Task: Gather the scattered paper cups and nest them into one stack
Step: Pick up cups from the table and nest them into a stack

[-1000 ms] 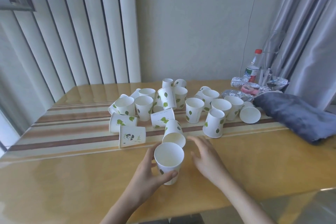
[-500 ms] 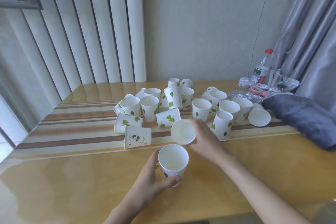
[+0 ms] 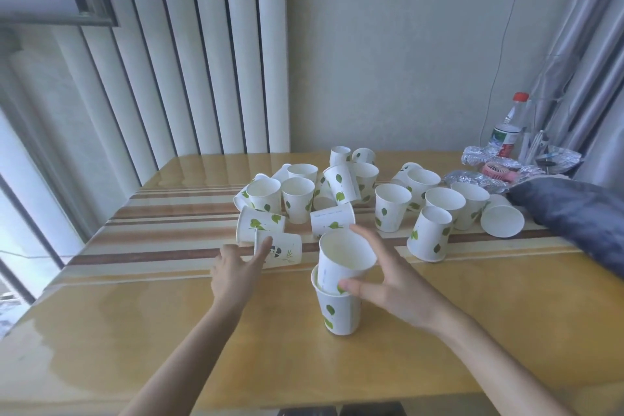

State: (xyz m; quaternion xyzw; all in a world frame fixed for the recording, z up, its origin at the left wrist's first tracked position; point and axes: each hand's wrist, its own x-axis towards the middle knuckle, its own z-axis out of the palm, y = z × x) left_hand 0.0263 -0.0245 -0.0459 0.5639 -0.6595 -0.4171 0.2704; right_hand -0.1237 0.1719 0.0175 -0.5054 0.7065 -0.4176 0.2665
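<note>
A white paper cup with green leaves (image 3: pixel 339 314) stands upright on the wooden table (image 3: pixel 169 331) near the front. A second cup (image 3: pixel 344 257) sits tilted and partly nested in it, gripped by my right hand (image 3: pixel 395 284) with the thumb in front and the fingers behind. My left hand (image 3: pixel 236 270) is open to the left, fingertips touching a panda-print cup (image 3: pixel 287 248) that lies on its side. Several more cups (image 3: pixel 391 206) are scattered behind, some upright, some tipped over.
A dark grey cloth (image 3: pixel 574 213) lies at the right edge of the table. Behind it are crumpled foil (image 3: pixel 479 159), a small pink fan (image 3: pixel 499 170) and a red-capped bottle (image 3: pixel 510 128). Vertical blinds hang at the back left.
My right hand picked up a cup lying on its side and set it into the upright cup. My left hand let go of the upright cup and moved left to the panda-print cup.
</note>
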